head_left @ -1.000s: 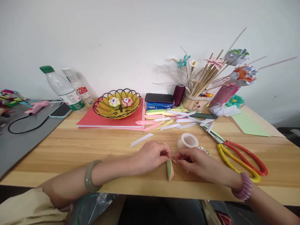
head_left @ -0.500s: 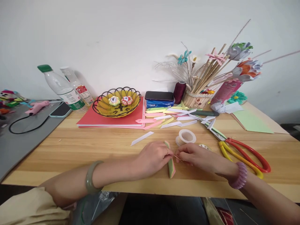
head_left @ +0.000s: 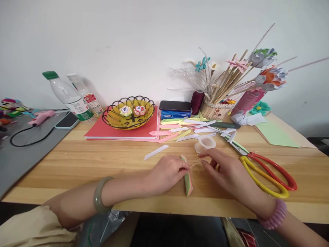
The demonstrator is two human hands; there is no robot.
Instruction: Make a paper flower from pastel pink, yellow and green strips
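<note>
My left hand (head_left: 171, 173) is closed on a narrow stack of folded paper strips (head_left: 188, 185), green and pink, standing out above and below the fingers. A short loop of thin thread (head_left: 193, 165) sticks out beside its fingertips. To the right, my right hand (head_left: 223, 168) has thumb and forefinger close together around a fine strand that runs by the white spool (head_left: 207, 141). The spool sits just beyond these fingertips, partly covered by the hand. Big scissors (head_left: 269, 171) with red and yellow handles lie right of my right hand.
Cut paper strips (head_left: 177, 130) are scattered behind the hands, and one white strip (head_left: 156, 152) lies apart. A yellow basket (head_left: 128, 121) with two paper flowers rests on red paper (head_left: 95, 132). Bottles (head_left: 74, 103) stand left; a stick-filled wooden holder (head_left: 216, 111) stands back right.
My right hand has moved away from my left fingertips, up and right beside the spool, leaving the thread loop behind. The spool has shifted slightly back. My left hand stays on the strips.
</note>
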